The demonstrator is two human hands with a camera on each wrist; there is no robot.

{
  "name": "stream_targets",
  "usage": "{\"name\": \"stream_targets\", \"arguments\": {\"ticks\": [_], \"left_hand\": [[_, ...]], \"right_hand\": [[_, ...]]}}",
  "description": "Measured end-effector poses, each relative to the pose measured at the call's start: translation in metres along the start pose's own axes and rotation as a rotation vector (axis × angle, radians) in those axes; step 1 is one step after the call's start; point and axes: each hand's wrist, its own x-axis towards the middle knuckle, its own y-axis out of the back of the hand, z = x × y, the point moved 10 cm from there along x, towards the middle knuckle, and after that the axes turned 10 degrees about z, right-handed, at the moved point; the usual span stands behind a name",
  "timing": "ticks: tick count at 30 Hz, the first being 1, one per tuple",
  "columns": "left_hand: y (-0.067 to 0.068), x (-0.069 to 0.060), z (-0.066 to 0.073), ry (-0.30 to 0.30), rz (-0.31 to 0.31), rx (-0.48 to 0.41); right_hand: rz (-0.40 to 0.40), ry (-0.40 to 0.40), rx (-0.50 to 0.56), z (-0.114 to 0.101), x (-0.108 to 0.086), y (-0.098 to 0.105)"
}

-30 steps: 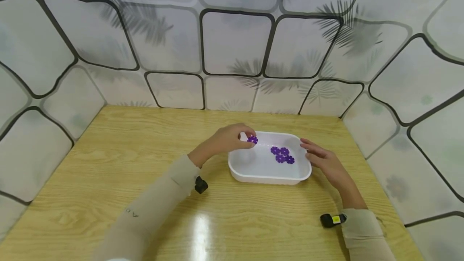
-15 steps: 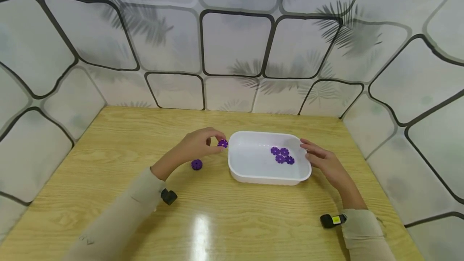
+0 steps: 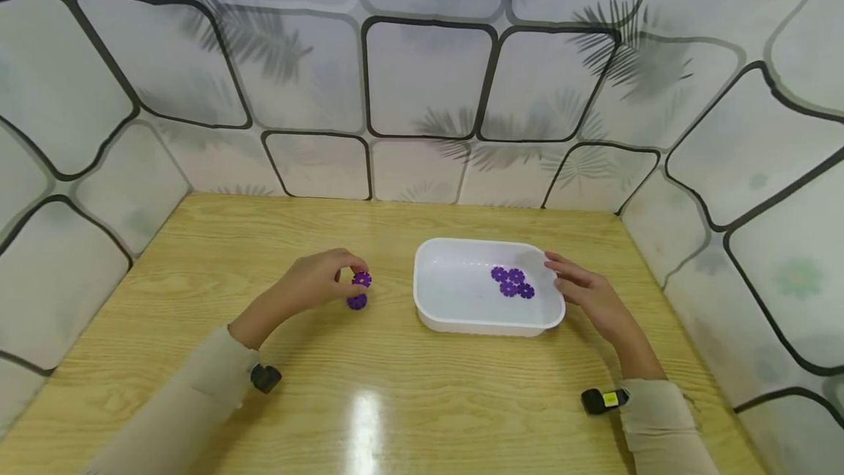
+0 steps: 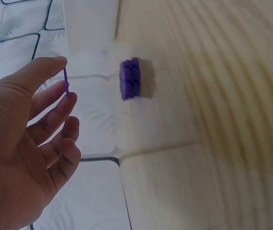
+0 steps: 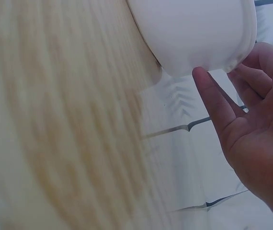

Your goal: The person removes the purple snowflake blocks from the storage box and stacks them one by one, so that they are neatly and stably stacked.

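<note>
In the head view my left hand [image 3: 316,281] pinches a thin purple flower-shaped disc [image 3: 362,279] between thumb and fingers. The left wrist view shows the disc [image 4: 66,80] edge-on at the thumb tip. Just below it, a short stack of purple flower discs [image 3: 357,302] stands on the table; in the left wrist view the stack [image 4: 130,78] appears apart from the held disc. My right hand [image 3: 590,295] touches the right end of a white tray [image 3: 488,329] with fairly straight fingers. Several purple flower discs [image 3: 509,289] lie flat inside the tray's right half.
The wooden table [image 3: 422,394] reaches back to a patterned cloth wall [image 3: 428,79], which also encloses both sides. A bright light reflection lies near the front of the table.
My left hand has carried a purple disc leftward from the tray to above the stack. The right hand keeps its place on the tray, and the discs inside lie as before.
</note>
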Motion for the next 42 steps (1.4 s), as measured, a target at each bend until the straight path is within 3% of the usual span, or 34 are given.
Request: {"name": "stream_targets", "arguments": {"ticks": [6, 14, 24, 42], "left_hand": [[-0.009, -0.006, -0.012, -0.008, -0.055, 0.052], [-0.021, -0.007, -0.02, 0.015, -0.123, 0.053], [-0.03, -0.006, -0.024, -0.009, -0.134, 0.08], [-0.026, -0.007, -0.017, -0.021, -0.138, 0.103]], "right_hand": [[-0.001, 0.001, -0.008, 0.001, -0.001, 0.002], [0.001, -0.001, 0.001, 0.002, -0.002, 0.001], [-0.001, 0.0, -0.009, 0.002, -0.002, 0.001], [-0.011, 0.022, 0.023, -0.003, 0.0, 0.0]]}}
